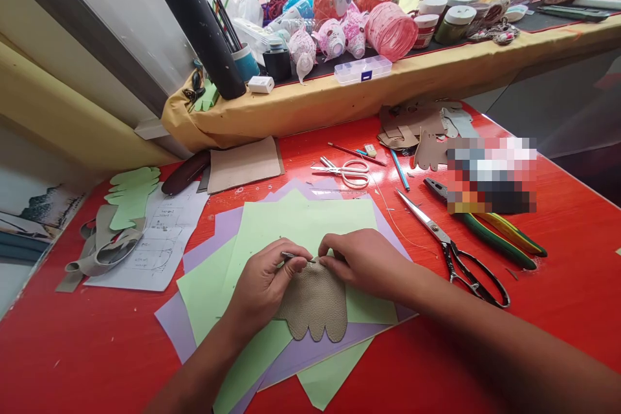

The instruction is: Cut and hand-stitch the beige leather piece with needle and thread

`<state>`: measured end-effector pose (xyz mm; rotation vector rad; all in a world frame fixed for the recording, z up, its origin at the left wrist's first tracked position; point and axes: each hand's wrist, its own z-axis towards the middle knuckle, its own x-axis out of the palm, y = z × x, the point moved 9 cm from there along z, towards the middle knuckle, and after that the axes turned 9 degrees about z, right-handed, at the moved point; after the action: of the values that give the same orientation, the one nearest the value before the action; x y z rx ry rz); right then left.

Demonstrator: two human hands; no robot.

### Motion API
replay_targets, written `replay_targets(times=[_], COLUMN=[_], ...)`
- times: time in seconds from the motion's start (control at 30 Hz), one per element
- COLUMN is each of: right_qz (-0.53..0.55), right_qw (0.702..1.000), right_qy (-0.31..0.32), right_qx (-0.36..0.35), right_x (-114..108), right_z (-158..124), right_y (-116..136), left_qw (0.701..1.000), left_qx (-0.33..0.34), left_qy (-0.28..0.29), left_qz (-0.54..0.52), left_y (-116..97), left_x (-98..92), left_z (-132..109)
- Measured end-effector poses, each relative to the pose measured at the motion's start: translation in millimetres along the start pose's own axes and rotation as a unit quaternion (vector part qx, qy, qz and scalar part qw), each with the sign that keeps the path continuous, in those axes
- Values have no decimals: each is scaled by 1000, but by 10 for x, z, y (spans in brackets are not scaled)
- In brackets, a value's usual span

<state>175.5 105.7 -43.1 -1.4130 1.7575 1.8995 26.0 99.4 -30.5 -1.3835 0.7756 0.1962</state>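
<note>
A grey-brown leather piece [317, 304] with a scalloped lower edge lies on stacked green and purple paper sheets [310, 220]. My left hand [262, 281] is closed, pinching a thin dark metal tool [289, 255] between thumb and forefinger, over the leather's top edge. Its tip points toward my right hand [356, 262], whose thumb and forefinger are pinched together at that same edge. What those right fingertips hold is too small to make out. A short light bit shows between the two hands' fingertips.
Right of the papers lie large scissors [444, 239] and green-handled pliers [495, 233]. Behind are small scissors [342, 170], a pencil [356, 154] and leather scraps [412, 126]. Leather strips [104, 252] and green cutouts [133, 191] lie left. A black flask [204, 32] stands on the sill.
</note>
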Motion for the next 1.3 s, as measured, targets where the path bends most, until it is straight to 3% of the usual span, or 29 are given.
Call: replay_targets(times=[0.37,1.3], right_qz=[-2,3], right_qw=[1000,1000], right_qy=[-7,0], right_qx=[-4,-6], right_x=[13,15], right_z=[13,9], right_y=[-22,-32], left_qw=[999,988], left_qx=[51,115], left_qy=[1,-44], left_qz=[14,91], left_y=[-18,-161], left_x=[118,128], left_z=[3,-3])
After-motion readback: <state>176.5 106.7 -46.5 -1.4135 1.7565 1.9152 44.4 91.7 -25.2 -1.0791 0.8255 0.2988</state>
